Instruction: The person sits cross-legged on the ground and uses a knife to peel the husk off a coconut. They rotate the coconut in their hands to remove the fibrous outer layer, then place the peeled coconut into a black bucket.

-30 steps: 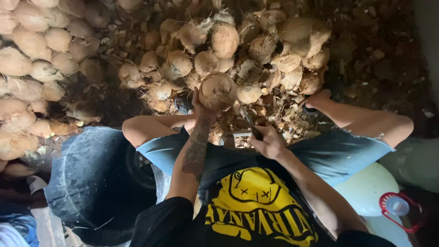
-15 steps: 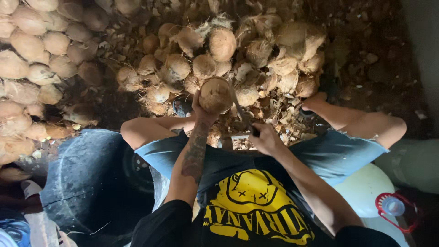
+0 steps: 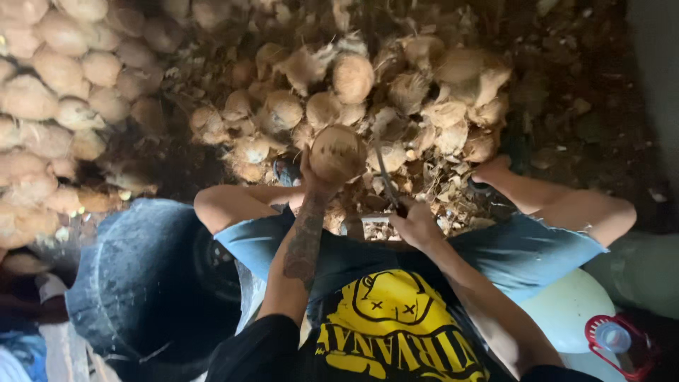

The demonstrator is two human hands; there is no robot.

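I held a husked coconut up in my left hand, fingers wrapped under it, just in front of my knees. My right hand gripped a knife, blade pointing far. Beyond lay a coconut pile; near left stood a dark bucket.

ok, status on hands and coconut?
Left hand holds coconut up. Right hand grips blade tool beside it. Husk pile close ahead.

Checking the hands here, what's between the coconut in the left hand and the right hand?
In the head view, a thin dark blade rises from the right hand beside the coconut held by the left hand.
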